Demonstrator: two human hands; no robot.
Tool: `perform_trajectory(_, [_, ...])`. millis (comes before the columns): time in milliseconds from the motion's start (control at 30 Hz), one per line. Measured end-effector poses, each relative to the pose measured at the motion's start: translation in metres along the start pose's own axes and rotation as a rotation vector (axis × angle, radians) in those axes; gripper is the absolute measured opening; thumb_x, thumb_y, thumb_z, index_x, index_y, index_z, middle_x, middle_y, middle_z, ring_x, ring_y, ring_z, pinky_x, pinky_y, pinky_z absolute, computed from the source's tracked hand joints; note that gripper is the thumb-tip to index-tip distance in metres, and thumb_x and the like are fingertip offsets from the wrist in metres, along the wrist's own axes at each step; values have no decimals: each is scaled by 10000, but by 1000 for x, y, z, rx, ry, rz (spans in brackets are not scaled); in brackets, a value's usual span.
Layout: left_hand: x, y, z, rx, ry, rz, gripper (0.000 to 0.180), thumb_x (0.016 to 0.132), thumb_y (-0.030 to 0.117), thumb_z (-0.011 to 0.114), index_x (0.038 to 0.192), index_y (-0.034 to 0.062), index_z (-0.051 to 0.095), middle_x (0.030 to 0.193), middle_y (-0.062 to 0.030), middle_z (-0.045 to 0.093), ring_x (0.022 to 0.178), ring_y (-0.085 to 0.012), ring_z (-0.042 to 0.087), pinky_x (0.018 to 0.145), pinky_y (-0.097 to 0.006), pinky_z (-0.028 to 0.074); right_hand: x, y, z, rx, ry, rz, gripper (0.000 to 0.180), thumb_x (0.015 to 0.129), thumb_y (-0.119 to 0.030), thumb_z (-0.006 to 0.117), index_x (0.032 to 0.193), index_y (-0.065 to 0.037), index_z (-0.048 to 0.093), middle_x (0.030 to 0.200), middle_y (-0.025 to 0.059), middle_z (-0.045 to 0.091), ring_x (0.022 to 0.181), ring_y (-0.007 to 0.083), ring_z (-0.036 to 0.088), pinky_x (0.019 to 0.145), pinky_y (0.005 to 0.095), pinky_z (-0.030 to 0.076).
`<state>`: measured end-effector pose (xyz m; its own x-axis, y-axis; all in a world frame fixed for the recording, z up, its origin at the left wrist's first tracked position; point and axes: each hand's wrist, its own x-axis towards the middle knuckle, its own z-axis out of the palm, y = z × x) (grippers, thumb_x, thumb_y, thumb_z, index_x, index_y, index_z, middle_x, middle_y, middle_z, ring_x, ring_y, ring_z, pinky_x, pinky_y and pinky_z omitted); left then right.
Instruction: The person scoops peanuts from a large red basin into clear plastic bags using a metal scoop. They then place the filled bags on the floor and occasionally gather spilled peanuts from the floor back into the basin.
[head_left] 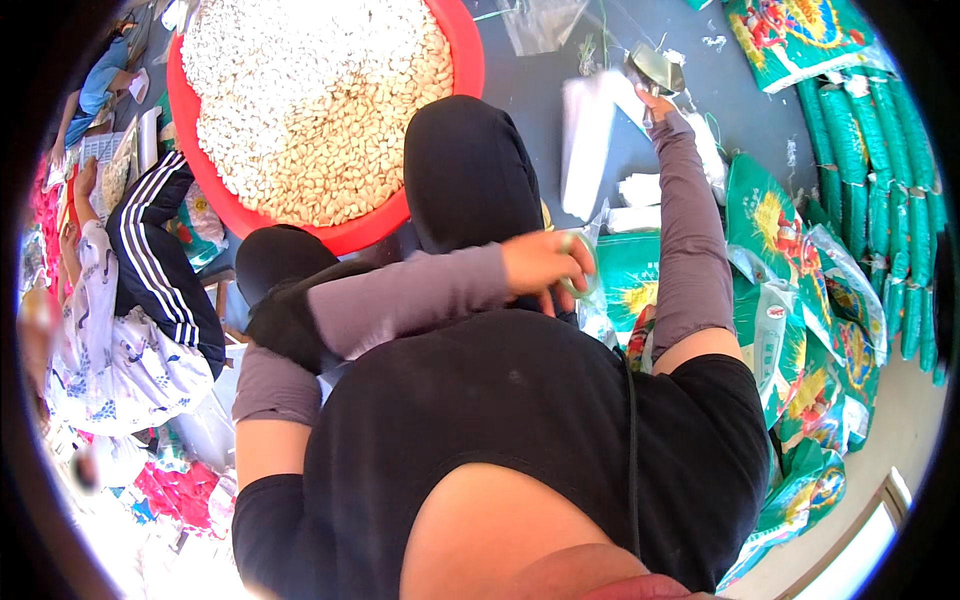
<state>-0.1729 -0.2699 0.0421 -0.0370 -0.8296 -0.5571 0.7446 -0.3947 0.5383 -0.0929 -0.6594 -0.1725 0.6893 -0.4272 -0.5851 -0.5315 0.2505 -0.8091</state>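
Note:
A metal scoop (657, 72) is in my right hand (656, 106), which reaches out far right, its fingers closed about the handle. In front of my chest my left hand (545, 266) is curled around a pale green ring-shaped thing (577, 262); whether it is a bag's mouth or a loose ring I cannot tell. A crumpled clear plastic bag (597, 325) shows just beneath that hand. Beyond my knees, a big red basin (464, 50) holds pale nuts in shells (335, 165) that look like pistachios. Left of my right hand is a blurred white object (586, 145).
Green printed bags (765, 225) lie heaped on my right, with stacked bundles of green packages (880, 170) behind. A clear plastic bag (540, 22) rests on the dark floor ahead. At left sits another person in striped black trousers (165, 250); farther people are partly visible.

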Motion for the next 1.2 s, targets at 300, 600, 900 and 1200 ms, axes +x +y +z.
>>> perform_trajectory(300, [-179,11,-106,313,900,379,179,904,183,448,939,36,545,730,-22,553,548,-70,495,498,-196,422,-23,100,15,29,92,-232,388,736,-61,662,1020,3,406,920,136,573,774,228,618,672,338,535])
perform_trajectory(600, [-172,-59,-107,1124,1130,124,381,791,295,629,1061,44,537,993,-125,560,721,-238,582,669,-325,466,-50,180,89,-904,465,-279,436,662,-295,747,892,11,539,797,152,614,783,295,596,740,374,451])
perform_trajectory(900, [-193,-55,-126,745,1145,163,285,830,203,599,1034,8,557,894,-97,609,639,-132,544,607,-253,438,-77,133,58,-101,290,-228,353,666,-179,781,798,-70,473,642,-4,472,526,96,448,479,256,391])
perform_trajectory(1200, [-175,-20,-105,674,1002,569,183,871,105,527,1014,3,576,907,-68,623,736,-107,562,676,-231,450,-149,39,57,385,-45,-172,212,798,-142,662,935,-83,512,667,-15,516,498,83,461,420,217,356])
